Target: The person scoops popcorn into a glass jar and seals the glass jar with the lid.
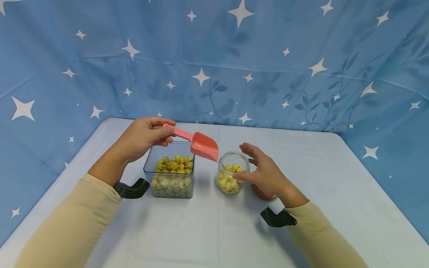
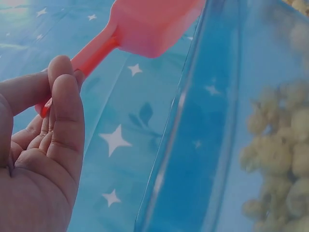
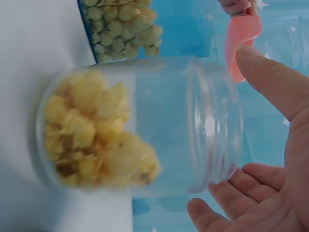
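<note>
My left hand [image 1: 144,136] pinches the handle of a pink scoop [image 1: 205,145] between thumb and fingers. The scoop hangs in the air between a clear square container [image 1: 169,185] and a glass jar [image 1: 232,169], and no popcorn shows in its bowl. Yellow popcorn [image 1: 174,164] partly fills the container. More popcorn [image 3: 91,125] lies in the lower part of the lidless jar, which stands upright. Around the jar's right side my right hand [image 1: 263,171] is spread, thumb and fingers apart near the rim [image 3: 212,121]; whether it touches the glass I cannot tell.
A round reddish-brown thing [image 1: 262,194] lies on the white table [image 1: 187,230] just right of the jar, partly hidden beneath my right hand. Behind the table hangs a blue cloth [image 1: 181,96] with white stars.
</note>
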Tool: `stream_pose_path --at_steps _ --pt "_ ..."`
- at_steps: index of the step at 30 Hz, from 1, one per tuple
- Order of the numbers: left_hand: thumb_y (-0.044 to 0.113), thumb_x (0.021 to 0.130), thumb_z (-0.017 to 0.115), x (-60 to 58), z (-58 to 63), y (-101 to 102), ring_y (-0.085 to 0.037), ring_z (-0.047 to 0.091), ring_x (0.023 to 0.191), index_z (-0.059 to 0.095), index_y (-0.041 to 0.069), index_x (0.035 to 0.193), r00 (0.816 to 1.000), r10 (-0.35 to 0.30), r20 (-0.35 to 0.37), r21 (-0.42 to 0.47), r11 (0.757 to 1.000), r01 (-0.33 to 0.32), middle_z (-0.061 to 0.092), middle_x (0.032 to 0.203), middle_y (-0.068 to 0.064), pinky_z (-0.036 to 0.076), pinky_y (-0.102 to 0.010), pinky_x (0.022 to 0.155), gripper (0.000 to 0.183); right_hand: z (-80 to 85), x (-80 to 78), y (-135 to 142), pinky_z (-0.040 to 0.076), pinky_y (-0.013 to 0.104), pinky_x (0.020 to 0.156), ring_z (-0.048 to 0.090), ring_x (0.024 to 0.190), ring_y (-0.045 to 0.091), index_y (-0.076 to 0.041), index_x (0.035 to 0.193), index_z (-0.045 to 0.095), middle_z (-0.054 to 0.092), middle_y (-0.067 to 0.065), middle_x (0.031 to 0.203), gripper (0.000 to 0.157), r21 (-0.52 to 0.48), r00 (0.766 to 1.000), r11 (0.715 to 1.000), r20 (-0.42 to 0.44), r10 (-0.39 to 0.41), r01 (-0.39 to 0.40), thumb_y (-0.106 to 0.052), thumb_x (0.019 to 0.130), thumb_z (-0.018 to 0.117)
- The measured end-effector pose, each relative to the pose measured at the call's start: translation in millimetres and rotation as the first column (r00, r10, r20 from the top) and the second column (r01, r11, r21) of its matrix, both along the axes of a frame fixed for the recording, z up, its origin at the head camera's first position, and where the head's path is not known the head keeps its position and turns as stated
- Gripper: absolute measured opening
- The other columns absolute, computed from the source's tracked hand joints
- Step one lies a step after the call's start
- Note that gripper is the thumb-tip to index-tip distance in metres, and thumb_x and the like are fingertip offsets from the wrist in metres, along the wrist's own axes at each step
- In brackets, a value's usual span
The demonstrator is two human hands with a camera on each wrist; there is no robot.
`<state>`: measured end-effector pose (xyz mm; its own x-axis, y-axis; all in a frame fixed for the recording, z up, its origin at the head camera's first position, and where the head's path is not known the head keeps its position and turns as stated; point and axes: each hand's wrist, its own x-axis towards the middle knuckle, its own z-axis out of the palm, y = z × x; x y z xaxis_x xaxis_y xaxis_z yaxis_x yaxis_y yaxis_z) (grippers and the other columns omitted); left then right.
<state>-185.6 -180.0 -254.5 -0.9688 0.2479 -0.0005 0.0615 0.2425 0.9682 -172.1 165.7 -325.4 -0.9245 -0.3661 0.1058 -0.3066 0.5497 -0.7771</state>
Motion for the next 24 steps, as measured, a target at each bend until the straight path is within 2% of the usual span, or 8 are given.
stream_pose_path --at_steps 5,10,14,17,24 --pt "0.018 0.101 0.062 6.6 1.1 -14.3 -0.01 0.066 0.082 0.051 -0.008 0.139 1.0 0.011 -0.018 -0.008 1.0 -0.011 0.069 0.092 -0.002 0.056 -0.025 0.078 0.047 9.3 -0.4 -9.3 0.039 0.048 0.109 0.041 0.139 0.029 -0.003 0.153 0.035 0.043 0.011 0.153 0.094 0.007 0.997 0.999 -0.061 0.035 -0.035 -0.027 0.079 0.088" --pt "0.018 0.102 0.062 12.1 -0.4 -33.5 -0.009 0.066 0.082 0.049 -0.01 0.14 0.999 0.041 -0.033 -0.022 0.999 -0.042 0.069 0.093 0.001 0.056 -0.025 0.078 0.049 21.7 -3.1 -23.3 0.034 0.049 0.112 0.037 0.142 0.025 -0.004 0.154 0.035 0.041 0.009 0.154 0.095 0.058 0.993 0.996 -0.097 0.07 -0.064 -0.031 0.079 0.087" --pt "0.017 0.102 0.06 14.6 -0.8 -49.3 -0.008 0.066 0.082 0.047 -0.01 0.141 0.998 0.057 -0.041 -0.037 0.998 -0.059 0.069 0.092 0.003 0.056 -0.024 0.077 0.049 30.2 -6.8 -35.4 0.031 0.051 0.113 0.035 0.143 0.026 -0.007 0.156 0.032 0.038 0.007 0.156 0.098 0.1 0.993 0.992 -0.081 0.085 -0.077 -0.035 0.079 0.087" --pt "0.016 0.103 0.059 16.8 0.1 -60.1 -0.008 0.066 0.082 0.046 -0.011 0.142 0.996 0.071 -0.047 -0.045 0.996 -0.074 0.069 0.091 0.005 0.056 -0.024 0.076 0.049 34.2 -10.6 -44.7 0.033 0.049 0.112 0.038 0.141 0.028 -0.008 0.156 0.032 0.038 0.006 0.157 0.1 0.118 0.991 0.987 -0.071 0.114 -0.106 -0.038 0.078 0.087" --pt "0.018 0.103 0.058 24.9 2.9 -77.5 -0.007 0.067 0.082 0.043 -0.011 0.144 0.991 0.113 -0.076 -0.093 0.988 -0.12 0.07 0.091 0.006 0.056 -0.022 0.076 0.052 38.2 -17.5 -71.4 0.037 0.043 0.111 0.038 0.142 0.023 -0.005 0.156 0.031 0.038 0.006 0.157 0.103 0.102 0.968 0.964 -0.013 0.249 -0.246 -0.035 0.076 0.089"
